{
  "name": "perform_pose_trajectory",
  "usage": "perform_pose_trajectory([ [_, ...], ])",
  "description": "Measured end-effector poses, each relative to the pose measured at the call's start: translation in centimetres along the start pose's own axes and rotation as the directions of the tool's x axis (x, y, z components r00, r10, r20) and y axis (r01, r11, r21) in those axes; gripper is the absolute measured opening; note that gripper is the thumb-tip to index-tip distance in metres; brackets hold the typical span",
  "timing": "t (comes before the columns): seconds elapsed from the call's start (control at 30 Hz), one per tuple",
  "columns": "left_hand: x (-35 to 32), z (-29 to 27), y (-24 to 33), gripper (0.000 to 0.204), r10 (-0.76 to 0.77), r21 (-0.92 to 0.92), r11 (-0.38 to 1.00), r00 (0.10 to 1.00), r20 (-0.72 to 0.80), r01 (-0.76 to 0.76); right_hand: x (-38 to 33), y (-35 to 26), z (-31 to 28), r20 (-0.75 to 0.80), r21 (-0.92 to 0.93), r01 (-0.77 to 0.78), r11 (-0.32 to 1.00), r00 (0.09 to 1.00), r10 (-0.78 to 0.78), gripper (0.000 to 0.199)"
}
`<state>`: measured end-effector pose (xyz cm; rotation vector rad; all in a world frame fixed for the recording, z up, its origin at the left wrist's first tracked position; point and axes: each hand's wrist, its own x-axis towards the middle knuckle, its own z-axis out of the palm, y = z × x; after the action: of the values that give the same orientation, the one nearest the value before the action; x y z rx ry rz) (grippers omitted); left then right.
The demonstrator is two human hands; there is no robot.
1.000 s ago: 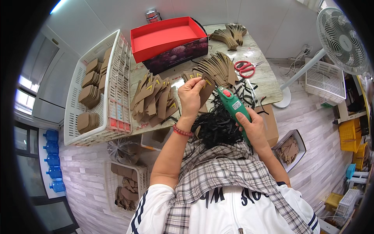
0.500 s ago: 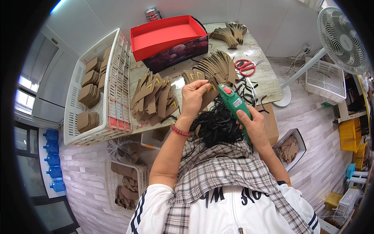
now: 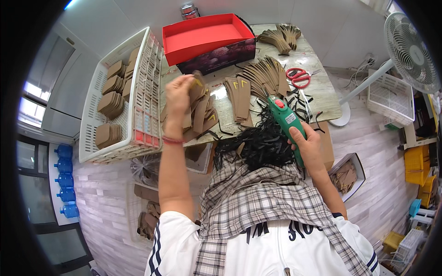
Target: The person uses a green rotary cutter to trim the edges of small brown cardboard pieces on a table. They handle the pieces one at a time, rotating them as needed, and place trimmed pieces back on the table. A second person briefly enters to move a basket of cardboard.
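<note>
My left hand is closed at the fingertips on a brown strip with a yellow V mark, slightly blurred, above the loose pile of similar brown strips. In my right hand is a green handheld power tool with a red button, its tip pointing away from me over the table. Below that tip lies a tangled heap of black trimmings, spilling from the table edge onto my checked apron. Two or so marked strips lie side by side between my hands.
Beyond the tool, a fan of brown strips lies beside red-handled scissors. A red box stands at the back. At left is a white crate with stacked brown pieces. A standing fan is at right.
My left hand has moved left with a brown strip, from beside the tool's tip to above the loose pile. The right hand still grips the tool, and the whole view has shifted slightly.
</note>
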<state>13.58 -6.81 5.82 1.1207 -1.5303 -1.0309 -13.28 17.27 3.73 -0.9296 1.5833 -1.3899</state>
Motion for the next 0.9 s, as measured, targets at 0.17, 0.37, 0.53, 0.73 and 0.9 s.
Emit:
perform_pose_trajectory([
  [0.17, 1.0, 1.6, -1.4, 0.023, 0.596, 0.784, 0.482, 0.802, 0.034, -0.391, -0.1, 0.2, -0.2, -0.026, -0.060, -0.060, 0.996, 0.998, 0.059, 0.036],
  [0.37, 0.2, 14.6, -6.9, 0.031, 0.266, 0.800, 0.584, 0.964, -0.026, -0.140, -0.1, 0.7, -0.5, -0.055, -0.063, -0.071, 0.996, 0.996, 0.067, 0.037],
  [0.53, 1.3, 16.8, -9.0, 0.028, 0.057, 0.755, 0.651, 0.986, -0.156, 0.082, 0.1, 1.7, -0.9, -0.088, -0.093, -0.061, 0.994, 0.995, 0.053, 0.036],
  [0.73, -0.7, 14.9, -8.0, 0.015, -0.027, -0.001, 1.000, 0.963, -0.267, 0.028, 0.7, 1.5, -0.6, -0.060, -0.050, -0.030, 0.998, 0.998, 0.027, 0.036],
  [0.9, -3.9, 12.9, -1.4, 0.004, -0.283, -0.660, 0.723, 0.959, -0.014, 0.204, 1.0, 2.1, 0.6, -0.055, -0.039, 0.031, 0.999, 0.998, -0.033, 0.035],
])
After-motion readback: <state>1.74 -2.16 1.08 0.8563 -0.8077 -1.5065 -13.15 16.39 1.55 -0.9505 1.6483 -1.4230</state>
